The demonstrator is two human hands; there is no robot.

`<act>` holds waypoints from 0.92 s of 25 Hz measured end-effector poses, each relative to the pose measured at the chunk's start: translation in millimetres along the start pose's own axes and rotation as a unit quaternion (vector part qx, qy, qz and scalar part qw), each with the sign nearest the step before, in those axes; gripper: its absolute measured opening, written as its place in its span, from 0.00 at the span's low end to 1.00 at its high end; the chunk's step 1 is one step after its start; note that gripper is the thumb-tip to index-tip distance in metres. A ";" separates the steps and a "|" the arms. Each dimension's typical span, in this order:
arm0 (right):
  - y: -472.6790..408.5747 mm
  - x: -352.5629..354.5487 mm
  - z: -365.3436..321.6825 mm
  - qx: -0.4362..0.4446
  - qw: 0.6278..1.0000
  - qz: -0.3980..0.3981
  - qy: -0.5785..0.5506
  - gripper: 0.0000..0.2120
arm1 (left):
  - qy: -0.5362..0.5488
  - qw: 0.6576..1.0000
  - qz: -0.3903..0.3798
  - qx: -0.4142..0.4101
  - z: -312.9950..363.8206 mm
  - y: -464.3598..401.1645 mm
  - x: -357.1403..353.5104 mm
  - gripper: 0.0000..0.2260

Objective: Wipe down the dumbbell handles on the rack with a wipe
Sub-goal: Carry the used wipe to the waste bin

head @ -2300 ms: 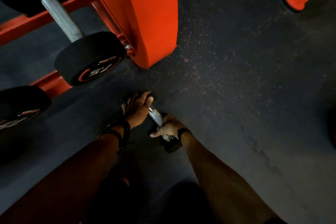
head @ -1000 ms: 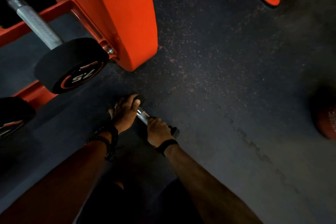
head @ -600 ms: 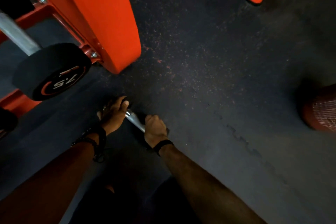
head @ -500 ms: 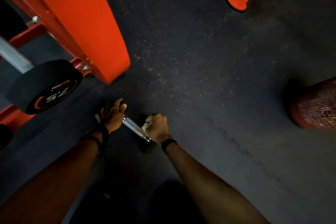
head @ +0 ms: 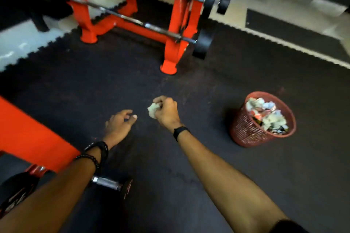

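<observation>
The crumpled wipe (head: pixel 152 110) sat at frame centre, gripped in the curled right hand (head: pixel 166 112). The left hand (head: pixel 118 126) hovered beside it, fingers relaxed, holding nothing. The dumbbell (head: pixel 111 183) lay on the floor at lower left, beside the orange rack (head: pixel 28 138). A red wastebasket (head: pixel 246 132) stood at right.

Orange rack frame (head: pixel 28 138), black speckled floor mat (head: pixel 227 176), red mesh bin (head: pixel 244 130), pale wipe (head: pixel 152 110), chrome dumbbell handle (head: pixel 107 182), black wristband (head: pixel 180 131).

Right hand (head: pixel 167 112) gripping crumpled wipe (head: pixel 152 110), left hand (head: pixel 118 126) loose and empty, dumbbell (head: pixel 111 184) on floor beneath my left forearm, red bin (head: pixel 246 132) right.
</observation>
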State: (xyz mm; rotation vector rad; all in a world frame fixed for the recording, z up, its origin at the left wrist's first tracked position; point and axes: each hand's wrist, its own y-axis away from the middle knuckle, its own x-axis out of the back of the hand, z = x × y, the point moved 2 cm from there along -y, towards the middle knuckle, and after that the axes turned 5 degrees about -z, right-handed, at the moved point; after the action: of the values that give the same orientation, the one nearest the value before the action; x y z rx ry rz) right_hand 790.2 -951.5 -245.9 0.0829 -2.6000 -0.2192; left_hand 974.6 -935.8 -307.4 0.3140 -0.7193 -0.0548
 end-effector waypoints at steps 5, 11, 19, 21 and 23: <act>-19.2 92.6 -118.8 0.089 0.990 0.111 0.002 0.09 | 0.067 0.986 0.050 -0.143 126.0 -0.6 88.7 0.21; -25.9 129.4 -245.4 0.220 0.961 0.167 -0.004 0.11 | 0.042 0.966 0.060 -0.250 205.0 -10.6 197.3 0.24; 28.4 240.4 -413.3 0.219 0.951 0.217 -0.009 0.09 | -0.045 0.932 0.028 -0.358 367.5 41.0 333.5 0.21; 57.8 288.5 -467.0 0.206 0.953 0.220 -0.007 0.07 | -0.081 0.921 0.017 -0.380 424.6 68.9 372.6 0.20; 89.1 341.8 -521.8 0.194 0.946 0.260 0.025 0.11 | -0.071 0.914 0.005 -0.400 491.6 103.8 417.4 0.21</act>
State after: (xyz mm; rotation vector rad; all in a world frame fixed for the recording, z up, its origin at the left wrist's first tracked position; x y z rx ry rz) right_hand 760.4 -971.2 383.1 -0.4474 -2.4739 0.4780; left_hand 960.6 -1032.0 338.5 -0.4853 -0.7840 -0.3558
